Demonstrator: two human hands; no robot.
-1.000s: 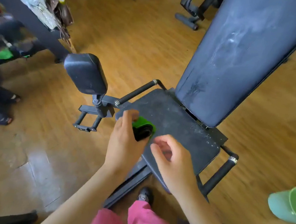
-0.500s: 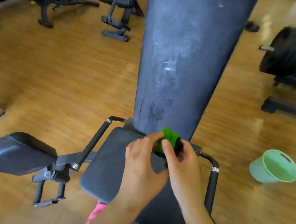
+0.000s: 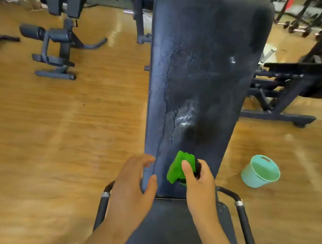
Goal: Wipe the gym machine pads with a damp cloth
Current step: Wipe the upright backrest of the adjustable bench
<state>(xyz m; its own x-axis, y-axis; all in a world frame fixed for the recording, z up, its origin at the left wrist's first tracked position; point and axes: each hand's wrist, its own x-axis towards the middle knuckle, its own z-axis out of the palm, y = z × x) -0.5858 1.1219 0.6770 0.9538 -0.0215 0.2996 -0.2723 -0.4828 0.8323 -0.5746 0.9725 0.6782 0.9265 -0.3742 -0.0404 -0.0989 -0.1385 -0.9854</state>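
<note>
Cloth (image 3: 178, 166) looks soft, light and squishy, so the right hand (image 3: 200, 187) grips it bunched up against the back pad (image 3: 206, 55), left hand (image 3: 133, 185) open beside it.

Scene brightly lit, light even. Pale glare streaks seen on wooden floor (image 3: 116, 28) at upper left and lower right. Dull sheen and whitish wet patches caught on bench back pad (image 3: 186, 115). Motion blur spread over whole frame, heaviest at left and right edges. Far machines (image 3: 58, 42) smeared, bent by wide-angle distortion. Shadows soft, faint.
</note>
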